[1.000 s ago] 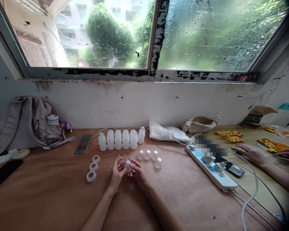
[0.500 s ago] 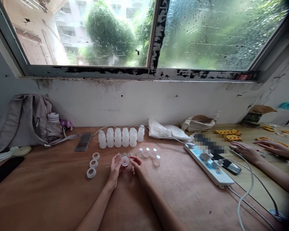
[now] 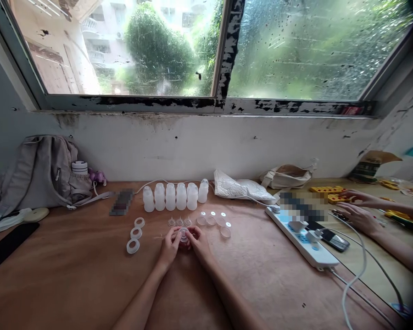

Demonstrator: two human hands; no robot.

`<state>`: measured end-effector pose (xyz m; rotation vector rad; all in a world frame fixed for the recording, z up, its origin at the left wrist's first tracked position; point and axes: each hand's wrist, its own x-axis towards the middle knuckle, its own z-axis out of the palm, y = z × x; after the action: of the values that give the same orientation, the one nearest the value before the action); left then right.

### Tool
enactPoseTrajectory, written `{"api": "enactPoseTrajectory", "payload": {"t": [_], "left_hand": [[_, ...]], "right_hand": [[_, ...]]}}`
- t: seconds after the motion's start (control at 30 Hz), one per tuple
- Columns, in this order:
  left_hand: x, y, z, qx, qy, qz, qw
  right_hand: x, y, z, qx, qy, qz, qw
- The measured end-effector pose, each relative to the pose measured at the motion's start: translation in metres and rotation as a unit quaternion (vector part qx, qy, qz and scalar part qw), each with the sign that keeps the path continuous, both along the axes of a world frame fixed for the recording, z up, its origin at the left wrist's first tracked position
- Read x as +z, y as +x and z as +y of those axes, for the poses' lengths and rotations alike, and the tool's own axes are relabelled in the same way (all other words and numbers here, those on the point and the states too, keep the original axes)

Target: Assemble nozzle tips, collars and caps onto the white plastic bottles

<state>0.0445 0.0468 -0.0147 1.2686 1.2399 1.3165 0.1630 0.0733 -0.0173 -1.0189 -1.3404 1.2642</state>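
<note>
Between my two hands is a whitish translucent bottle collar ring [image 3: 183, 232], with a clear part at its centre that I cannot make out fully. My left hand [image 3: 170, 245] grips the ring's left side, fingers closed. On its right side, my right hand [image 3: 198, 243] pinches it too. Just beyond the fingers stand three clear bottle teats [image 3: 179, 221] in a row. To the left lie three loose collar rings [image 3: 136, 233]. Several clear round pieces with white tops [image 3: 225, 231] lie to the right. Frosted baby bottles [image 3: 170, 197] line up behind.
A white power strip [image 3: 303, 238] with plugs and cables lies at the right, a phone [image 3: 335, 239] beside it. Beyond, another person's hands [image 3: 359, 215] are among yellow pieces. A white packet [image 3: 239, 185] rests by the wall; a grey backpack [image 3: 41, 169] is at left.
My right hand has closed in on the ring, and both hands now hold it a little nearer to me. The other person's hands have shifted.
</note>
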Motion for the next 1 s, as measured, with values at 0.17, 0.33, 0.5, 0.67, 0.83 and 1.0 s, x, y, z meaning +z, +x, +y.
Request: {"api": "enactPoseTrajectory", "payload": {"t": [0.17,0.33,0.5,0.67,0.83,1.0], "left_hand": [[-0.0012,-0.0003,-0.0024,0.018,0.017,0.052,0.998],[-0.0002,-0.0013,-0.0044,0.034,0.032,0.086,0.995],[0.0016,-0.0002,-0.0043,0.04,0.038,0.103,0.993],[0.0032,0.0007,-0.0055,0.043,0.036,0.11,0.992],[0.0021,0.0023,-0.0056,0.041,0.029,0.102,0.993],[-0.0002,0.0037,-0.0037,0.067,0.015,0.094,0.993]], "right_hand": [[0.0024,-0.0008,-0.0036,-0.002,0.021,-0.048,0.999],[0.005,-0.0015,-0.0061,-0.015,0.032,-0.064,0.997],[0.0036,-0.0027,-0.0061,-0.02,0.049,-0.071,0.996],[0.0035,-0.0043,-0.0076,-0.039,0.086,-0.12,0.988],[0.0059,-0.0041,-0.0075,-0.058,0.103,-0.13,0.984],[0.0027,-0.0057,-0.006,-0.01,0.016,-0.037,0.999]]}}
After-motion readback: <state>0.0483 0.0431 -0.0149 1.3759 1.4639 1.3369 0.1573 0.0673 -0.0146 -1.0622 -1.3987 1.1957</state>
